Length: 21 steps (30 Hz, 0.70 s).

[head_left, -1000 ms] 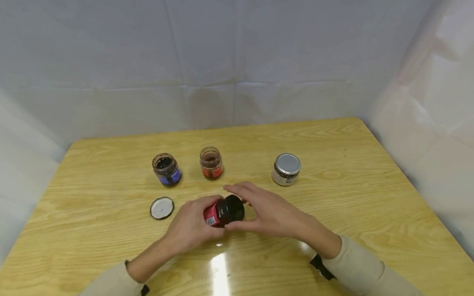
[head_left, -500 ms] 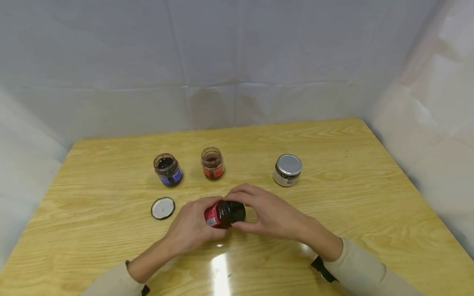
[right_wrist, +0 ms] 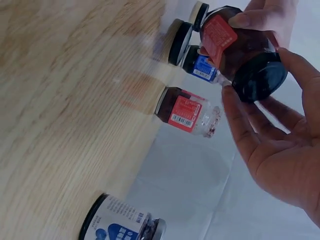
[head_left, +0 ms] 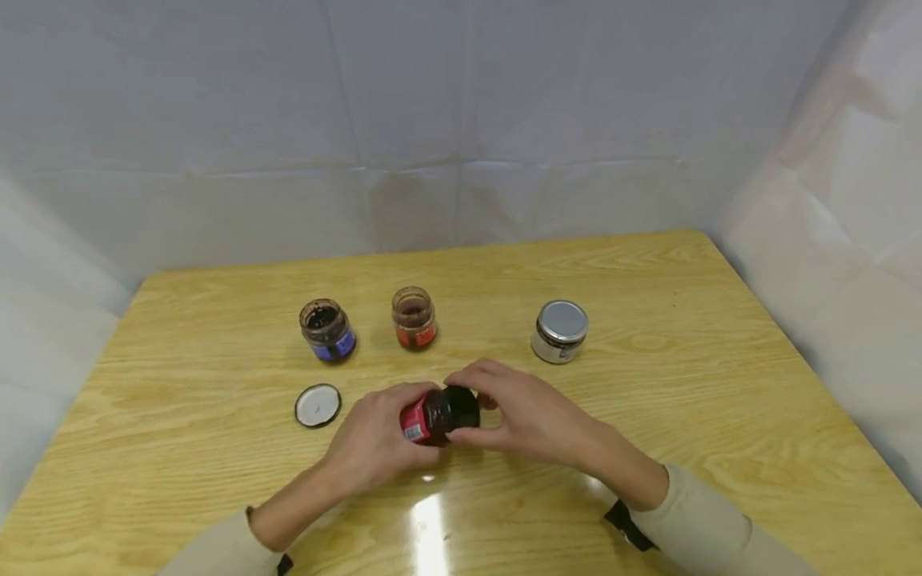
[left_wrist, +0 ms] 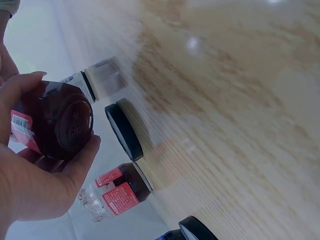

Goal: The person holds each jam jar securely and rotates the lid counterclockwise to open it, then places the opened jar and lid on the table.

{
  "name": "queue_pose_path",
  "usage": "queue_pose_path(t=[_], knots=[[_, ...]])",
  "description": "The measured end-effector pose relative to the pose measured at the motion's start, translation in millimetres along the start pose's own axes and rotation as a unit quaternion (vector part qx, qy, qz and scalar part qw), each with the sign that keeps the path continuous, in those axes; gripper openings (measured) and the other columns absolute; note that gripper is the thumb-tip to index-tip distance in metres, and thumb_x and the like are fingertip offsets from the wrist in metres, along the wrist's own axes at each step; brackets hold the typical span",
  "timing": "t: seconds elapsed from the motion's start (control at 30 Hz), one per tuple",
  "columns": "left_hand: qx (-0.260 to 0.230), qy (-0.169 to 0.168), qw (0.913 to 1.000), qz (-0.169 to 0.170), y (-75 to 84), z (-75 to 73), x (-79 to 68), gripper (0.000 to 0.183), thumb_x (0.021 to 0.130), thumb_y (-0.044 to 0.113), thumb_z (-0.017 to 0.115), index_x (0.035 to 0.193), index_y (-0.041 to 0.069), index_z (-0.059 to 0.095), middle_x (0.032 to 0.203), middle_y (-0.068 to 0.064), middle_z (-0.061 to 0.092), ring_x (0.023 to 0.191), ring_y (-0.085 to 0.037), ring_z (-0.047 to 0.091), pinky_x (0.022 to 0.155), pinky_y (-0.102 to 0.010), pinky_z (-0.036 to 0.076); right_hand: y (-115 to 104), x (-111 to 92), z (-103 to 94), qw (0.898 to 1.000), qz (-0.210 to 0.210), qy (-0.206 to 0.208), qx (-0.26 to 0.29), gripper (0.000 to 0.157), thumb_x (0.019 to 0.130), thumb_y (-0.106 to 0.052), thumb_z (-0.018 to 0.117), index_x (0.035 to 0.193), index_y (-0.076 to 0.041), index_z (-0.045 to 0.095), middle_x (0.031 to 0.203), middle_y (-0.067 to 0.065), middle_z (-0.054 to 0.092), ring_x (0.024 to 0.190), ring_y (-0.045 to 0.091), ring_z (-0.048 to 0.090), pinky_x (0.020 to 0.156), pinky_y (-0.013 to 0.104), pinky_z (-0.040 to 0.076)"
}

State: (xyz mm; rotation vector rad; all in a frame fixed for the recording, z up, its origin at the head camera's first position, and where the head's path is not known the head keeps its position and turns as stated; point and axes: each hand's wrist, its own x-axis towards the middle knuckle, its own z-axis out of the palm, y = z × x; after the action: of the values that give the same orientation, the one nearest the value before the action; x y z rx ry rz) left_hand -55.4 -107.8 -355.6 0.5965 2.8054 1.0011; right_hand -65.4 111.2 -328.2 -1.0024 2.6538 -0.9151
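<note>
My left hand (head_left: 378,436) grips the body of a dark glass jar (head_left: 432,416) with a pinkish-red label, tipped on its side above the table. The jar's black lid (head_left: 462,407) faces right. My right hand (head_left: 529,412) pinches that lid at its rim, thumb on the near side and fingers on the far side. In the left wrist view, the jar's round base (left_wrist: 75,125) turns toward the camera, with the left hand (left_wrist: 42,185) wrapped about it. The right wrist view shows fingertips of the right hand (right_wrist: 285,155) against the lid's edge (right_wrist: 260,77).
Behind stand an uncovered blue-labelled jar (head_left: 327,330) and an uncovered red-labelled jar (head_left: 414,318). A silver-lidded jar (head_left: 559,330) is at right. One loose lid (head_left: 318,406) lies inside-up at left; another lid (left_wrist: 124,132) lies below the held jar.
The right hand's fingers have closed in on the lid and shifted slightly around its rim. The left hand keeps its grip on the jar in nearly the same place.
</note>
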Motion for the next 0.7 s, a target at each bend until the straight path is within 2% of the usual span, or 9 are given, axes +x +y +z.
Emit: queue_pose_path(t=[0.1, 0.17, 0.33, 0.4, 0.43, 0.57, 0.7], knots=[[-0.002, -0.004, 1.0000, 0.001, 0.3, -0.3, 0.7, 0.060, 0.060, 0.029, 0.086, 0.116, 0.018, 0.065, 0.099, 0.005, 0.065, 0.079, -0.007, 0.056, 0.066, -0.026, 0.048, 2.1, -1.3, -1.1, 1.000, -0.028, 0.002, -0.006, 0.051, 0.085, -0.040, 0.072, 0.129, -0.020, 0.057, 0.126, -0.007, 0.053, 0.111, 0.003, 0.050, 0.092, 0.027, 0.044], [-0.005, -0.005, 1.0000, 0.002, 0.4, -0.2, 0.7, 0.060, 0.061, 0.030, 0.085, 0.116, 0.018, 0.065, 0.099, 0.004, 0.065, 0.079, -0.007, 0.057, 0.066, -0.025, 0.048, 2.6, -2.5, -1.5, 1.000, -0.027, 0.003, -0.009, 0.057, 0.084, -0.044, 0.071, 0.133, -0.021, 0.053, 0.130, -0.007, 0.051, 0.112, 0.003, 0.050, 0.093, 0.027, 0.044], [-0.008, -0.003, 0.9999, 0.007, 1.2, 0.9, 1.0, 0.056, 0.061, 0.025, 0.086, 0.113, 0.019, 0.066, 0.096, 0.005, 0.065, 0.076, -0.007, 0.056, 0.063, -0.025, 0.048, -1.5, -4.1, -0.8, 0.997, 0.071, -0.005, 0.023, 0.075, 0.083, -0.066, 0.057, 0.142, -0.021, 0.044, 0.128, -0.006, 0.052, 0.094, 0.004, 0.058, 0.077, 0.027, 0.049], [-0.009, -0.001, 1.0000, 0.004, 1.6, 0.9, 1.3, 0.055, 0.060, 0.026, 0.086, 0.112, 0.020, 0.066, 0.094, 0.006, 0.064, 0.074, -0.006, 0.055, 0.062, -0.024, 0.048, -2.7, -2.6, 0.4, 0.995, 0.097, -0.005, 0.038, 0.074, 0.084, -0.066, 0.054, 0.140, -0.018, 0.047, 0.119, -0.006, 0.057, 0.087, 0.004, 0.059, 0.072, 0.025, 0.049], [-0.009, 0.000, 1.0000, 0.003, 2.1, 0.8, 1.4, 0.055, 0.060, 0.026, 0.086, 0.111, 0.021, 0.066, 0.093, 0.007, 0.064, 0.074, -0.006, 0.055, 0.061, -0.025, 0.048, -2.8, -2.0, 0.9, 0.994, 0.097, -0.004, 0.040, 0.071, 0.085, -0.064, 0.055, 0.138, -0.017, 0.050, 0.115, -0.007, 0.058, 0.085, 0.004, 0.059, 0.071, 0.025, 0.049], [-0.005, -0.001, 1.0000, -0.005, 2.7, 0.6, 0.9, 0.057, 0.059, 0.026, 0.086, 0.112, 0.021, 0.066, 0.095, 0.007, 0.064, 0.076, -0.007, 0.056, 0.064, -0.026, 0.048, -0.4, -1.5, 0.6, 0.999, 0.039, -0.004, 0.036, 0.055, 0.086, -0.047, 0.067, 0.131, -0.017, 0.055, 0.117, -0.007, 0.057, 0.095, 0.004, 0.057, 0.080, 0.025, 0.050], [-0.002, -0.003, 0.9999, -0.010, 2.5, 0.7, -1.4, 0.061, 0.060, 0.025, 0.086, 0.117, 0.017, 0.065, 0.100, 0.003, 0.065, 0.079, -0.009, 0.057, 0.067, -0.027, 0.049, 1.6, -2.6, -1.7, 0.999, -0.015, -0.014, 0.026, 0.051, 0.086, -0.041, 0.070, 0.131, -0.021, 0.055, 0.127, -0.009, 0.052, 0.112, 0.003, 0.050, 0.093, 0.027, 0.045]])
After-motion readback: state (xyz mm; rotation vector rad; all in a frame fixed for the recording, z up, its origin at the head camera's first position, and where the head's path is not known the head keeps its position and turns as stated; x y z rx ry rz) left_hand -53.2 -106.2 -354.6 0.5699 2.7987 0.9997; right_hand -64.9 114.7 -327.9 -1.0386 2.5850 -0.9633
